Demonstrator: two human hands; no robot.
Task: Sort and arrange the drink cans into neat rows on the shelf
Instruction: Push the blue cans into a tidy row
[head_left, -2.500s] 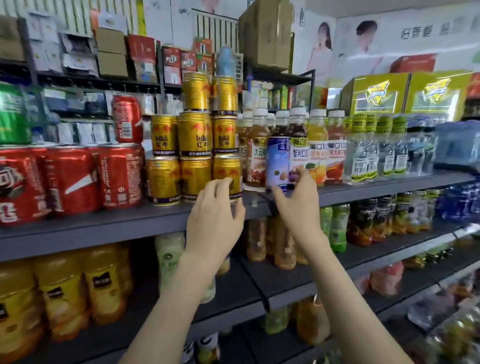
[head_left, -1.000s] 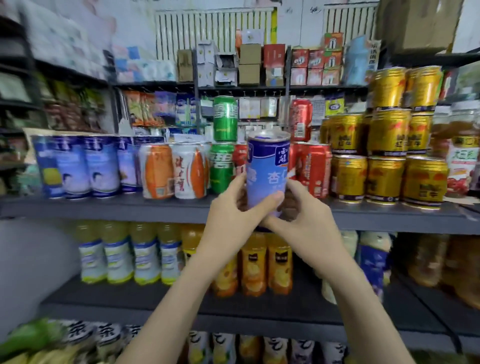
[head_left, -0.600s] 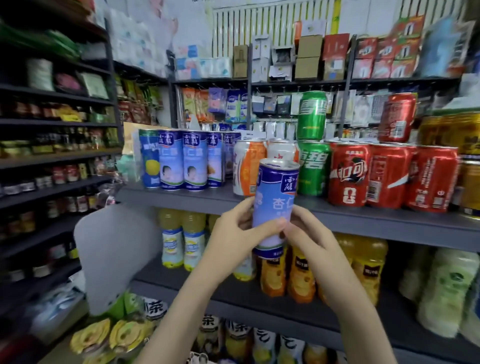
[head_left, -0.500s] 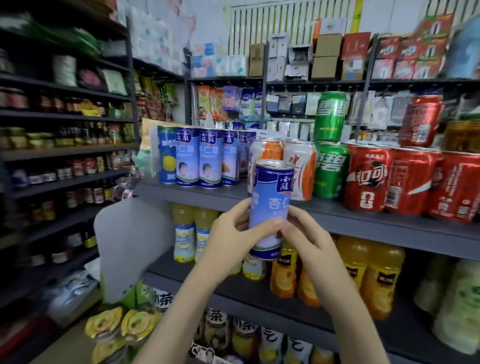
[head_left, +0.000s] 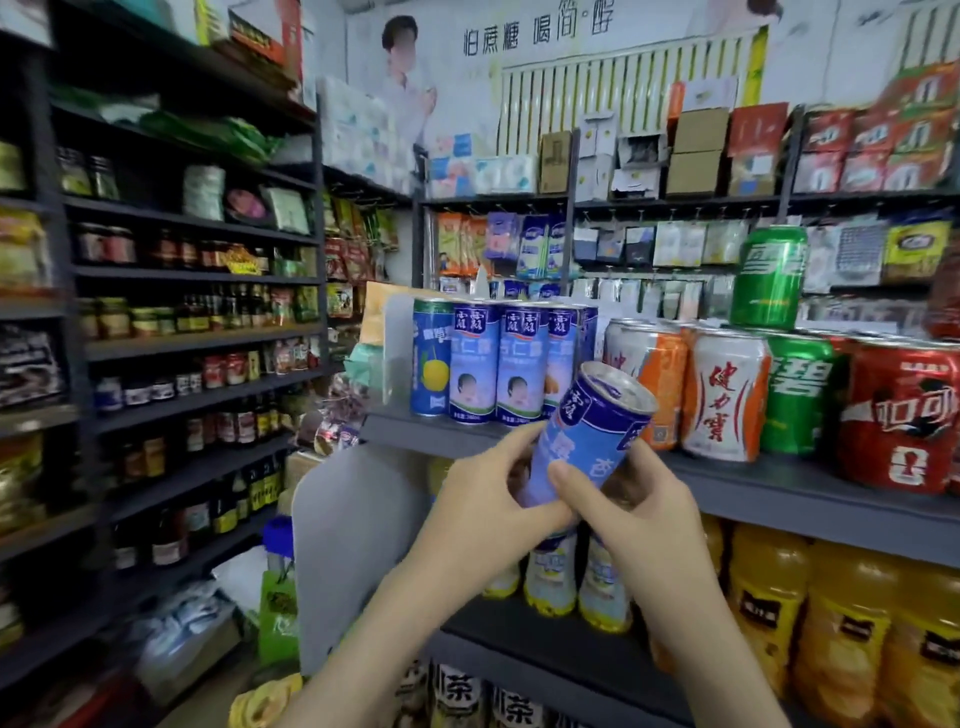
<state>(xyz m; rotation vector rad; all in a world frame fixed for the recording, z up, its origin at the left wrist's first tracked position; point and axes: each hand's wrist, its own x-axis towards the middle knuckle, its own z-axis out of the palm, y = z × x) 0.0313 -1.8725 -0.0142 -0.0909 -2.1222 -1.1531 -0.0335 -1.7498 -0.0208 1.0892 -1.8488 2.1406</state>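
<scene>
A tall blue can (head_left: 595, 434) is held in front of the grey shelf (head_left: 753, 483), tilted with its top toward the right. My left hand (head_left: 483, 499) grips its lower part from the left, and my right hand (head_left: 628, 499) holds it from the right with the thumb across the label. Just behind it, a row of matching blue cans (head_left: 498, 361) stands upright at the shelf's left end. To their right stand white-and-orange cans (head_left: 722, 395), green cans (head_left: 795, 395) with one stacked on top (head_left: 769, 275), and red cans (head_left: 904, 415).
Yellow drink bottles (head_left: 831, 623) fill the shelf below on the right, pale bottles (head_left: 571, 582) stand under my hands. A grey end panel (head_left: 353, 545) closes the shelf's left side. A dark rack of jars and bottles (head_left: 182, 338) runs along the left aisle.
The blue can was upright in both hands; now it is tilted to the right. My view has swung left, so the matching blue cans sit directly behind it.
</scene>
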